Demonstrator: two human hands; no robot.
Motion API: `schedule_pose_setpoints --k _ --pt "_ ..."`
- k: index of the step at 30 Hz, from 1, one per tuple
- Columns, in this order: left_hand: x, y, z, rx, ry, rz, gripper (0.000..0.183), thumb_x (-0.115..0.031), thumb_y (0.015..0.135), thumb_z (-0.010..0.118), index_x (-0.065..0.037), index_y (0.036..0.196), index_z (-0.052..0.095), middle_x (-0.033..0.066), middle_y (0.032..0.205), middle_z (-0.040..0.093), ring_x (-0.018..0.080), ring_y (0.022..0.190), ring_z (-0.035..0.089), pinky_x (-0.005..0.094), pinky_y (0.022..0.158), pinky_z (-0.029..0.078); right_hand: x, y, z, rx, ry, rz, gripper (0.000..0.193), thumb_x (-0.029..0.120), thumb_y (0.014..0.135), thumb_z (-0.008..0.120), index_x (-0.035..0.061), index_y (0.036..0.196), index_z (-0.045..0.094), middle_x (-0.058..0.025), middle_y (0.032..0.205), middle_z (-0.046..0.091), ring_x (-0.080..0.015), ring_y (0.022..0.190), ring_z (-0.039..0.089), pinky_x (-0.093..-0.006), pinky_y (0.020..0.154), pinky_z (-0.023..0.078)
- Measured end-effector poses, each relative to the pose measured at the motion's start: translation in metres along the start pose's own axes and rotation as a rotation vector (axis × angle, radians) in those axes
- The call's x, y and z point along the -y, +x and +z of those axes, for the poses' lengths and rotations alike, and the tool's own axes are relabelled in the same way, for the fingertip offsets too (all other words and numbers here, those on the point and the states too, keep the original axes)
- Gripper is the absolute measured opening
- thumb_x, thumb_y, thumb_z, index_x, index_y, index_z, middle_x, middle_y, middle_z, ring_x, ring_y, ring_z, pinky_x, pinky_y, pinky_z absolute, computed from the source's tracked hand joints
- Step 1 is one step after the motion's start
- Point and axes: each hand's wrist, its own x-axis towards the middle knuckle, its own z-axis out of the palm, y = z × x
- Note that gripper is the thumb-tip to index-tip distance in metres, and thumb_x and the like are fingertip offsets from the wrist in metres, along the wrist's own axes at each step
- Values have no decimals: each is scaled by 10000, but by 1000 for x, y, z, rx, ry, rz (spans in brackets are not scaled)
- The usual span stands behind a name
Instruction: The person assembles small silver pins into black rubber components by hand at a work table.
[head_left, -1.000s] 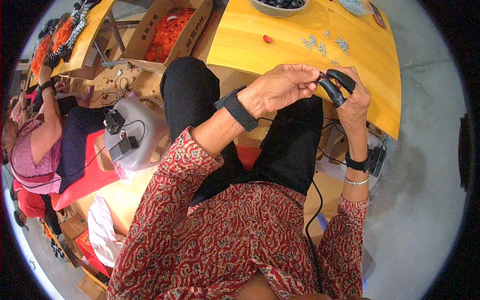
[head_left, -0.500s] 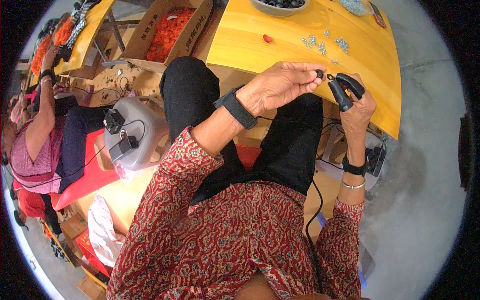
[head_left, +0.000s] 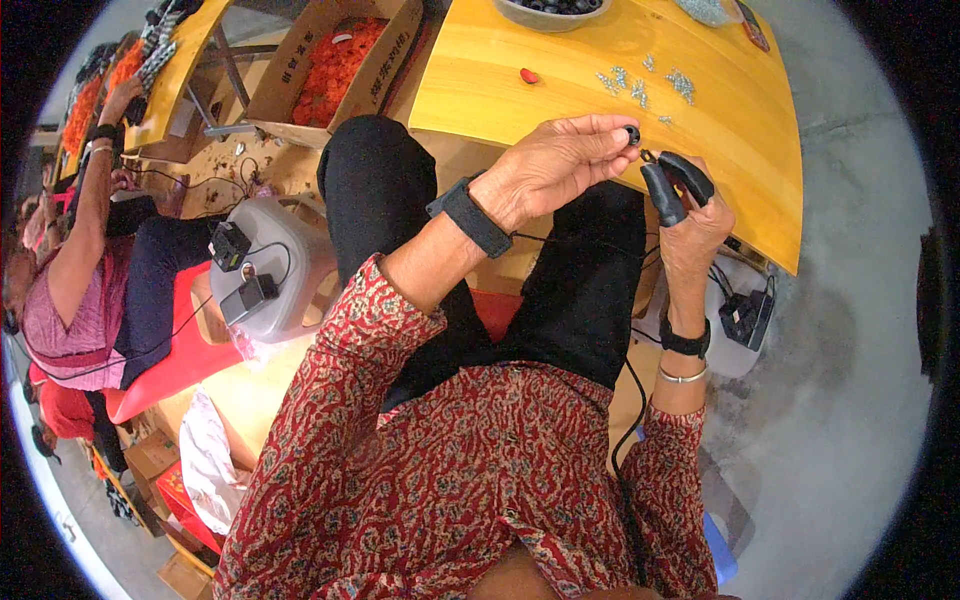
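Observation:
Between the thumb and fingertips of my left hand (head_left: 570, 165) is a small round black piece (head_left: 631, 134), with what looks like a hole facing right. My right hand (head_left: 697, 235) is wrapped round black-handled pliers (head_left: 662, 194), whose small metal jaws point toward the black piece. A narrow gap seems to separate the jaws from it. Both hands hover over the near edge of the yellow table (head_left: 560, 80). Small silvery metal bits (head_left: 680, 86) lie in little heaps beyond them, and a small red piece (head_left: 528, 76) rests farther left.
At the table's far side stand a bowl of black pieces (head_left: 548, 14) and a container of silvery bits (head_left: 708, 10). A cardboard box of orange-red material (head_left: 335, 75) is to the left. A co-worker (head_left: 85, 310) sits far left beside a grey plastic stool (head_left: 285, 270) bearing black adapters.
Both my hands have shifted slightly left, the right one a little lower too, with the pliers still in it. The black piece is turned differently. The co-worker's arm has moved.

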Motion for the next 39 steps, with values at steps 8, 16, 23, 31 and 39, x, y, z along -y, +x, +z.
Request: schedule_pose_setpoints --k 8,16,23,31,39 --pt "0 0 1 -37 88 6 246 -69 883 563 16 1113 563 135 1083 615 153 939 604 227 801 514 4 2 3 8 -16 -50 192 -18 723 701 22 903 648 -38 796 606 -123 711 565 -232 642 446" --pt "1 0 2 -36 101 20 252 -61 880 562 20 1119 563 136 1068 619 177 967 608 248 840 520 4 4 3 9 -27 -45 196 -16 721 701 25 906 653 -39 801 612 -124 697 568 -230 631 446" --pt "2 -2 5 -56 135 21 277 -61 878 567 31 1139 557 137 1060 622 186 979 607 257 858 513 2 2 2 16 -19 -57 201 -19 720 694 33 912 665 -40 801 611 -128 692 568 -232 631 446" --pt "2 -4 13 -90 184 47 276 -70 877 572 35 1132 568 131 1037 633 185 941 619 267 851 510 4 2 1 11 -81 -89 218 -38 704 693 27 909 657 -46 804 608 -137 705 574 -237 635 449" --pt "5 -3 12 -124 216 68 261 -58 873 572 40 1115 579 130 1012 642 185 925 622 275 829 517 8 3 0 9 -153 -141 225 -49 687 702 20 895 650 -58 801 608 -153 705 577 -243 621 456"
